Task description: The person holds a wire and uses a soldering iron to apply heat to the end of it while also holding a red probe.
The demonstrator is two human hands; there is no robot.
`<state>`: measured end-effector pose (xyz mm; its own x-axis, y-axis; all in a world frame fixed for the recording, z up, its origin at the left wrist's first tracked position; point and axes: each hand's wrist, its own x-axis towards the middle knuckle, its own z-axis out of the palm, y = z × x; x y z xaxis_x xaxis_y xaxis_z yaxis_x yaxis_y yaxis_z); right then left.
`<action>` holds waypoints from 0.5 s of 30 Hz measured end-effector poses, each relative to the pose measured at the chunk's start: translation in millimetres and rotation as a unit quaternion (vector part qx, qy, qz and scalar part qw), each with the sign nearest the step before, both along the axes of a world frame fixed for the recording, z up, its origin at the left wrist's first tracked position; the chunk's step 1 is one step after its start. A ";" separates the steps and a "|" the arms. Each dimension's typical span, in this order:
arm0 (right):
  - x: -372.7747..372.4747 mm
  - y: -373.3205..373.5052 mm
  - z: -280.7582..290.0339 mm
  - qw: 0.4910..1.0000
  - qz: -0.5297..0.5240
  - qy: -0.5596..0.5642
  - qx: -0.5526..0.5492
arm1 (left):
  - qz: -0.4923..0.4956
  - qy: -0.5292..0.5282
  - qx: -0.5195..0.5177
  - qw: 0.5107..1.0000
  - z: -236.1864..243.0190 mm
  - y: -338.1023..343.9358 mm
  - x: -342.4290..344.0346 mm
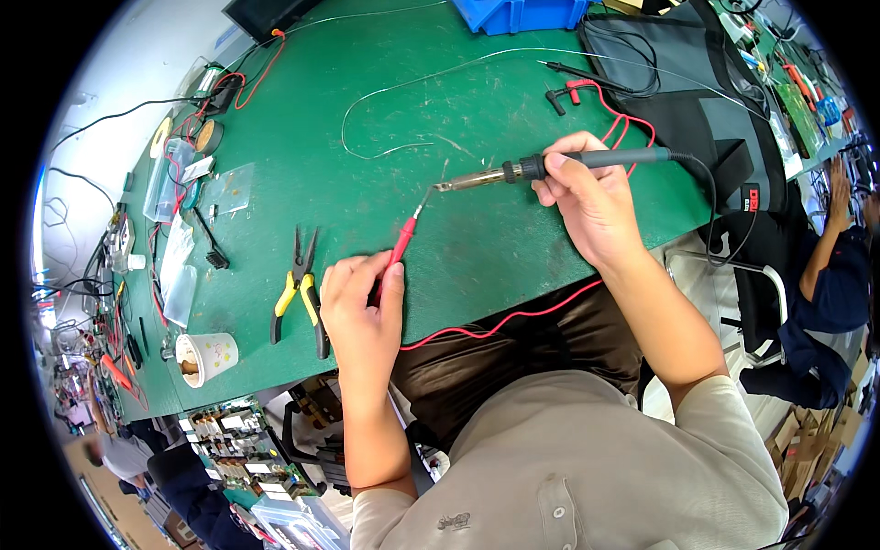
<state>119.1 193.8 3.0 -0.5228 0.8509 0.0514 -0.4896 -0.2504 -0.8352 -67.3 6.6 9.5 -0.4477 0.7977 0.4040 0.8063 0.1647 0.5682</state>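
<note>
My left hand point(359, 298) pinches a red test probe point(403, 240) whose metal tip points up and away from me. Between the fingers of my right hand point(587, 197) is a soldering iron point(522, 170), held level with its tip to the left. The iron's tip meets or nearly meets the probe's tip above the green table; contact is too fine to tell. A red lead point(500, 328) runs along the table's near edge below my hands. Beside my left hand lie yellow-and-black needle-nose pliers point(299, 298), jaws pointing away. Solder wire point(346, 115) curls across the table beyond the tips.
A paper cup point(209, 356) stands at the near left corner. A black brush point(213, 249) and plastic pieces lie at left. Beyond, a blue bin point(521, 14) sits at the far edge. A grey tool bag point(697, 82) and black probe point(587, 73) occupy the right. Circuit boards point(243, 445) are below left.
</note>
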 end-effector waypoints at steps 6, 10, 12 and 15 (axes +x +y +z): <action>-1.9 -5.4 1.2 0.999 -0.008 -0.035 0.029 | -0.017 -0.010 0.000 1.000 -0.6 -4.6 0.5; -4.6 -8.9 2.7 0.998 -0.017 -0.053 0.033 | -0.026 -0.037 0.019 0.999 -5.2 -5.3 -3.7; -6.9 -11.0 1.6 0.998 -0.031 -0.045 0.033 | -0.024 -0.052 0.021 0.998 -5.6 -5.8 -3.4; -4.1 -13.1 -3.8 0.994 -0.037 -0.074 0.071 | -0.029 -0.042 0.020 0.998 -5.4 -6.3 -4.2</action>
